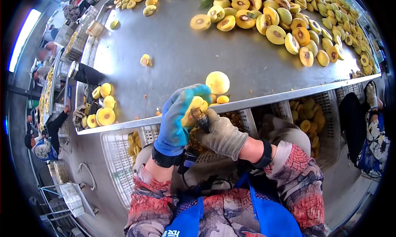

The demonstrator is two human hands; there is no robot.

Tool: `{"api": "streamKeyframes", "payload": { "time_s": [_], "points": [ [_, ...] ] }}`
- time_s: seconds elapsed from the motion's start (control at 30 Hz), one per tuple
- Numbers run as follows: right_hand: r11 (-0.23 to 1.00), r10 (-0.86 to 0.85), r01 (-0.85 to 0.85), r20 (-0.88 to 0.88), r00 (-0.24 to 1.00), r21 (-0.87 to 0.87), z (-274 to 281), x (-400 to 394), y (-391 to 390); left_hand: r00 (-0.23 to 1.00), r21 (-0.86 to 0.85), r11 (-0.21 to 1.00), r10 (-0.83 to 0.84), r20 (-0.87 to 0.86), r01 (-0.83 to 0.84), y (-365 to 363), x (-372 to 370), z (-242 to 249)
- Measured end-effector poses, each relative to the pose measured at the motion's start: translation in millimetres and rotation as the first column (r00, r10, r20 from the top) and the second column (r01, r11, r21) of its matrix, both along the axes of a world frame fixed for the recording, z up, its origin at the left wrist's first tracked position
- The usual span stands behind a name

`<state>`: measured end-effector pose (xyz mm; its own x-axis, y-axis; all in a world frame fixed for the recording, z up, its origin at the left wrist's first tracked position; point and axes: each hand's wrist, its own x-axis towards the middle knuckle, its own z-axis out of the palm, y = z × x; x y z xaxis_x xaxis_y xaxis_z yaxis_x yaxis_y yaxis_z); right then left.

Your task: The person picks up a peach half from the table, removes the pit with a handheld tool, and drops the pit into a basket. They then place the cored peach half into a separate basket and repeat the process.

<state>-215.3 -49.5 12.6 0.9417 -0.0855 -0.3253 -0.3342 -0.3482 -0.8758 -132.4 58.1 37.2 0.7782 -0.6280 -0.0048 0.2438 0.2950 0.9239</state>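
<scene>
In a blue-and-teal glove, my left hand (175, 115) is closed around a yellow peach half (190, 114) just over the table's near edge. My right hand (222, 133), in a worn grey-white knit glove, grips a small dark tool (202, 123) whose working end meets the brownish hollow of the fruit. The tool's exact kind is hidden by the fingers. Right beyond my hands, a pale yellow peach half (218, 82) rests on the metal table (173, 51), with smaller yellow pieces (222, 99) beside it.
A large heap of halved peaches (284, 22) covers the table's far right. Several halves (106, 116) lie at the near left corner by a dark cylinder (86, 74). White crates (119, 162) with fruit stand below the edge. Other people (45, 148) work at left and right.
</scene>
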Motion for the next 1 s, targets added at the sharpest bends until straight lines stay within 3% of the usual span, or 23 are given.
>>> {"api": "streamKeyframes", "payload": {
  "time_s": [0.03, 0.1, 0.13, 0.23, 0.27, 0.3, 0.37, 0.47, 0.57, 0.67, 0.77, 0.83, 0.9, 0.97, 1.0],
  "points": [
    [1.0, -0.011, 0.011, -0.022, 1.0, -0.003, 3, 2, -2, 0.998, -0.05, 0.997, 0.049, -0.031, -0.051, -5, -2, 3],
    [0.989, 0.028, -0.009, -0.124, 0.992, 0.151, 22, 5, -12, 0.983, -0.139, 0.977, 0.146, -0.109, -0.161, -14, -12, 11],
    [0.973, 0.055, -0.015, -0.172, 0.984, 0.229, 28, 6, -15, 0.981, -0.073, 0.978, 0.192, -0.034, -0.194, -13, -15, 10],
    [0.983, 0.027, -0.03, 0.018, 0.999, 0.179, -12, 0, 3, 0.993, -0.045, 0.997, 0.059, 0.101, -0.055, 3, -2, -15],
    [0.993, 0.011, -0.034, 0.189, 0.982, 0.116, -30, -4, 9, 0.993, -0.021, 0.998, 0.055, 0.103, -0.053, 3, -3, -14],
    [0.967, 0.067, -0.063, -0.008, 0.998, 0.247, -12, -4, 3, 0.995, -0.019, 0.999, 0.033, 0.089, -0.032, 3, -3, -11],
    [0.866, 0.244, -0.034, -0.362, 0.9, 0.498, 44, 0, -18, 0.998, -0.016, 1.0, -0.01, 0.06, 0.011, 3, -4, -5],
    [0.816, 0.266, -0.039, -0.316, 0.911, 0.577, 45, -3, -21, 0.995, 0.018, 0.998, -0.068, 0.073, 0.067, 5, -1, -4],
    [0.947, 0.117, -0.059, -0.168, 0.979, 0.316, 20, -6, -7, 0.991, 0.02, 0.998, -0.057, 0.125, 0.055, 3, -2, -6],
    [0.847, 0.224, -0.027, -0.311, 0.924, 0.53, 37, -9, -18, 0.99, 0.056, 0.993, -0.111, 0.085, 0.107, 4, -1, -2],
    [0.741, 0.31, -0.046, -0.28, 0.909, 0.67, 40, -12, -22, 0.988, 0.064, 0.991, -0.121, 0.1, 0.115, 4, -3, 1],
    [0.898, 0.213, -0.085, -0.258, 0.942, 0.433, 35, -11, -17, 0.989, 0.03, 0.997, -0.068, 0.133, 0.064, 1, -7, -6],
    [0.963, 0.15, -0.102, -0.184, 0.971, 0.248, 22, -11, -10, 0.986, -0.009, 1.0, -0.014, 0.168, 0.016, -2, -10, -11],
    [0.983, 0.121, -0.108, -0.078, 0.99, 0.145, 4, -12, -4, 0.99, 0.042, 0.999, -0.031, 0.135, 0.026, -4, -9, -5],
    [0.974, 0.143, -0.114, -0.142, 0.979, 0.194, 12, -12, -7, 0.992, 0.068, 0.997, -0.039, 0.117, 0.031, -5, -9, -3]
  ]
}}
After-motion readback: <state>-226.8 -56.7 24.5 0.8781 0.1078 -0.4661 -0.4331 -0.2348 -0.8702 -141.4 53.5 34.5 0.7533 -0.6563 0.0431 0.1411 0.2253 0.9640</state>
